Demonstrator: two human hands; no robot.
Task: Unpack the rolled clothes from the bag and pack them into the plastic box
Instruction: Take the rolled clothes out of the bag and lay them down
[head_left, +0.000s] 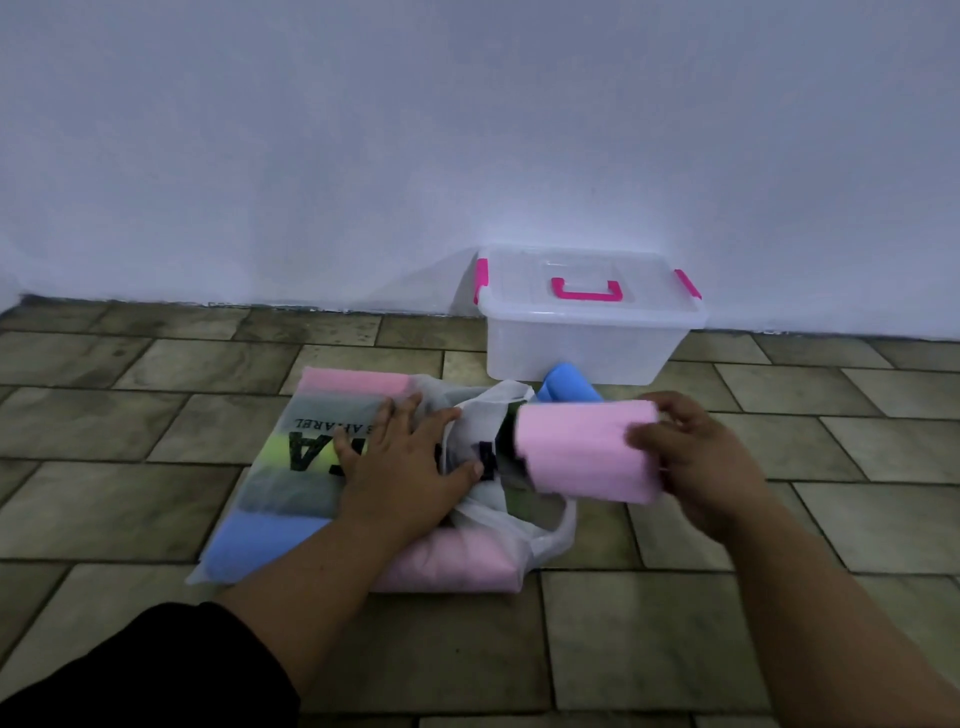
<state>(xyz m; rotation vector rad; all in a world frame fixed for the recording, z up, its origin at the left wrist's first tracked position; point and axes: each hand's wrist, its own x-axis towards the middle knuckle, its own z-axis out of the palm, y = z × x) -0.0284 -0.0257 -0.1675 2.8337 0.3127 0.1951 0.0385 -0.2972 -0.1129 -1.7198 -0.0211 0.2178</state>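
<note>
Pink roll (582, 457), a soft pale cylinder, hangs just right of the mouth of the bag (485, 408), with my right hand (696, 467) curling its fingers round one end. My left hand (405, 467) presses flat on the bag, fingers spread. I count six rolls showing in the bag, and one blue roll (566, 382) and one lidded plastic box (587, 338) beyond it.

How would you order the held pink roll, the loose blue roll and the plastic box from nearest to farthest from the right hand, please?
1. Held pink roll: gripped by the right hand.
2. Loose blue roll: on the floor just beyond.
3. Plastic box: farthest, against the wall.
</note>
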